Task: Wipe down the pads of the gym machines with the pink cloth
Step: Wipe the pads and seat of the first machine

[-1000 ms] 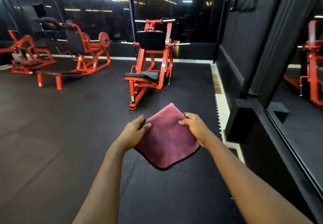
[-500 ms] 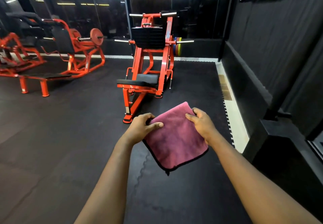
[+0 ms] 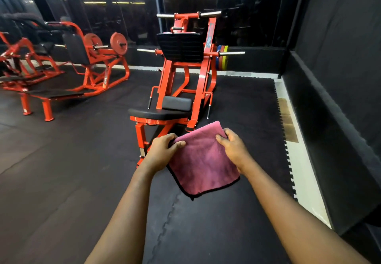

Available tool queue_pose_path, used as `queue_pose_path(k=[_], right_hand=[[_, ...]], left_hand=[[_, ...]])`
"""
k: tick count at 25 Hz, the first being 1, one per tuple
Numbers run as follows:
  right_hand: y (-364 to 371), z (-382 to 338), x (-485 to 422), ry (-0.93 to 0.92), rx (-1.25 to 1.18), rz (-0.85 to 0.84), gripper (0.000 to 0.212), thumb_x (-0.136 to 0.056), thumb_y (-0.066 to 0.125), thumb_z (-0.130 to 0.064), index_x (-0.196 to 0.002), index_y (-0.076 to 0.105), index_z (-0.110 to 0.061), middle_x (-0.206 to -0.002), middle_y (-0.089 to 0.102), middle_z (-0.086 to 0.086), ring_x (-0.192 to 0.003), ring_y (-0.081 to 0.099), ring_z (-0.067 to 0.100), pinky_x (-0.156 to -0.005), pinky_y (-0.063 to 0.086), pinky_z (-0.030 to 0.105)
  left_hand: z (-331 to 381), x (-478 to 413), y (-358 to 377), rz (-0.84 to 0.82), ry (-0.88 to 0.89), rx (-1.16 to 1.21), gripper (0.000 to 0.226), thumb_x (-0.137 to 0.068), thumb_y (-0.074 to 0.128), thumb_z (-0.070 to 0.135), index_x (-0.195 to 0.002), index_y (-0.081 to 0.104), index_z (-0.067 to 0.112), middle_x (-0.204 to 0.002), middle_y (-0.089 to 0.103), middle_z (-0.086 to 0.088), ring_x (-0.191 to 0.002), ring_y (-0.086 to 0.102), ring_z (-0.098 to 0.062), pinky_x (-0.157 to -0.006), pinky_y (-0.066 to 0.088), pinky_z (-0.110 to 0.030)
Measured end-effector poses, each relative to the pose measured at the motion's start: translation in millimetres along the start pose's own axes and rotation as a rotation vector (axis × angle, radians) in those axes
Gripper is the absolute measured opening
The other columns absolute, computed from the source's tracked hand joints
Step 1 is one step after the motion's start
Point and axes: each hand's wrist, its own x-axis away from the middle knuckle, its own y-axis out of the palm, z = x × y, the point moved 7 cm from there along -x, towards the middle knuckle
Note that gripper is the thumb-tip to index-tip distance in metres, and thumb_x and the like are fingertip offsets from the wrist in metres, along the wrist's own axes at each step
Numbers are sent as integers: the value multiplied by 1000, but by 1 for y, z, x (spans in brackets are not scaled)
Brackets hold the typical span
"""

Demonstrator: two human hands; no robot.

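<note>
Two grips: left hand (image 3: 162, 150), right hand (image 3: 235, 150) pinch pink cloth (image 3: 203, 166) hanging between them.

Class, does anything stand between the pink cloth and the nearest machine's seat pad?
Nothing visible does. The left hand and right hand hold the cloth up in front of the seat pad, with no object between.

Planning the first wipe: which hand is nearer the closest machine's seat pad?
Left. The left hand grips the pink cloth straight in front of the seat pad; the right hand grips it farther right.
</note>
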Motion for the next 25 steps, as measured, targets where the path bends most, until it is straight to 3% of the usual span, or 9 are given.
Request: queue_pose_path(k=[7, 13, 16, 19, 21, 23, 25], right_hand=[[-1, 25, -216, 4, 40, -111, 21, -85, 58, -43, -81, 57, -22, -81, 64, 2, -74, 57, 19, -72, 48, 43], [8, 44, -427, -10, 35, -169, 21, -101, 58, -23, -80, 55, -22, -83, 64, 0, -77, 57, 16, -72, 45, 36], [9, 49, -516, -4, -11, -184, 24, -102, 57, -23, -78, 56, -30, -80, 63, -11, -77, 58, 10, -74, 46, 32], [17, 58, -604, 5, -24, -230, 22, -100, 58, -30, -81, 61, -39, -85, 67, -11, -83, 62, 12, -78, 49, 35], [29, 66, -664, -15, -19, -301, 11, -93, 59, -42, -88, 61, -33, -89, 69, -2, -86, 64, 22, -83, 53, 44], [46, 78, -722, -27, -10, -386, 27, -86, 60, -51, -97, 60, -26, -97, 70, 6, -92, 67, 31, -89, 53, 50], [65, 84, -772, -36, -6, -481, 20, -91, 62, -45, -92, 59, -25, -90, 69, 1, -84, 65, 22, -83, 52, 43]], left_hand=[[-54, -187, 44, 63, -103, -7, 31, -92, 68, 34, -68, 52, 24, -61, 53, 9, -59, 50, 1, -54, 34, -19], [-124, -385, 87, 101, -147, 9, 28, -94, 65, 34, -74, 58, 17, -64, 58, 6, -63, 52, -8, -58, 35, -26], [-143, -471, 97, 127, -169, 23, 27, -94, 64, 34, -78, 61, 13, -66, 60, 5, -65, 54, -9, -57, 35, -20], [-167, -546, 110, 130, -227, 22, 26, -94, 64, 34, -77, 61, 15, -65, 59, 7, -62, 51, -1, -56, 37, -14], [-189, -589, 117, 171, -279, 20, 25, -93, 65, 35, -77, 61, 16, -66, 61, 7, -62, 50, 1, -57, 37, -14], [-214, -623, 123, 207, -343, 15, 22, -93, 66, 35, -79, 63, 18, -72, 65, 5, -65, 53, 0, -58, 39, -14], [-237, -652, 129, 228, -405, -22, 21, -94, 65, 35, -81, 64, 18, -76, 67, 3, -68, 56, -3, -60, 41, -14]])
